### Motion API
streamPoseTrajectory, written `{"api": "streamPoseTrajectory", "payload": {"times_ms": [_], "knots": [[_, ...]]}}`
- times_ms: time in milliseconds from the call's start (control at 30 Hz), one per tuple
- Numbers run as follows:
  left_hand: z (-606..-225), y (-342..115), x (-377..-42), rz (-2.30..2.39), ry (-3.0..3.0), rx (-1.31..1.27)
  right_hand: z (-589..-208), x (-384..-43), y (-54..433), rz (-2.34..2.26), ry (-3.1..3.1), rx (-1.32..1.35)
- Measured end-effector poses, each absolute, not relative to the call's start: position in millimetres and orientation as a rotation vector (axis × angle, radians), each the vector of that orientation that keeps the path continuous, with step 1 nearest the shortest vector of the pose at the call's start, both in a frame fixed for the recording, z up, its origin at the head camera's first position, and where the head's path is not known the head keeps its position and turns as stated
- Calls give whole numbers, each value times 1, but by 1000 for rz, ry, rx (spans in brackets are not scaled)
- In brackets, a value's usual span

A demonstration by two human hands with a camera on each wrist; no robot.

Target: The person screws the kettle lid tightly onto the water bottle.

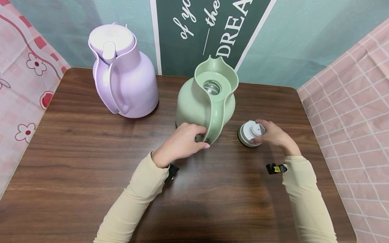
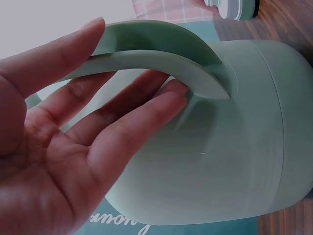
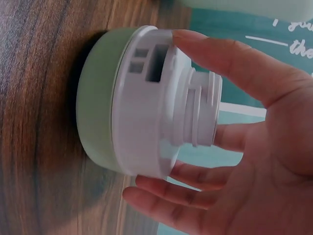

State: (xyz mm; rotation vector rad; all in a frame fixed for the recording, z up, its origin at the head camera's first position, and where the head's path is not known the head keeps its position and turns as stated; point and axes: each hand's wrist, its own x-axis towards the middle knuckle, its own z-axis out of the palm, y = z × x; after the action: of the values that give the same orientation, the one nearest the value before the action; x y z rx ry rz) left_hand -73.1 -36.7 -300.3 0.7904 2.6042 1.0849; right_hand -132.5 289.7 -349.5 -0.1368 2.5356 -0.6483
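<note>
Screw lid [image 1: 250, 131], green and white, sits upside down on the brown surface [image 1: 222, 192], threaded neck upward. The right hand [image 1: 271, 135] grasps it, thumb at one edge and fingers at the opposite edge. The left hand [image 1: 183, 140] loosely holds the handle [image 1: 217, 116] of a green jug [image 1: 192, 101], thumb on one side and fingers behind it. That jug stands upright to the left of the lid, its round mouth [image 1: 211, 87] uncovered, its spout facing away. Farther left, a lilac jug [image 1: 139, 84] stands upright, capped. Behind both jugs is a teal backdrop [image 1: 288, 50] with white lettering on a dark panel [image 1: 206, 40].
</note>
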Motion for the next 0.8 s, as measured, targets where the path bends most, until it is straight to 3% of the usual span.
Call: {"api": "streamPoseTrajectory", "payload": {"times_ms": [800], "knots": [[-303,-39,-74,1050,2603,798,-351,-139,271,-435,2582,-100]]}}
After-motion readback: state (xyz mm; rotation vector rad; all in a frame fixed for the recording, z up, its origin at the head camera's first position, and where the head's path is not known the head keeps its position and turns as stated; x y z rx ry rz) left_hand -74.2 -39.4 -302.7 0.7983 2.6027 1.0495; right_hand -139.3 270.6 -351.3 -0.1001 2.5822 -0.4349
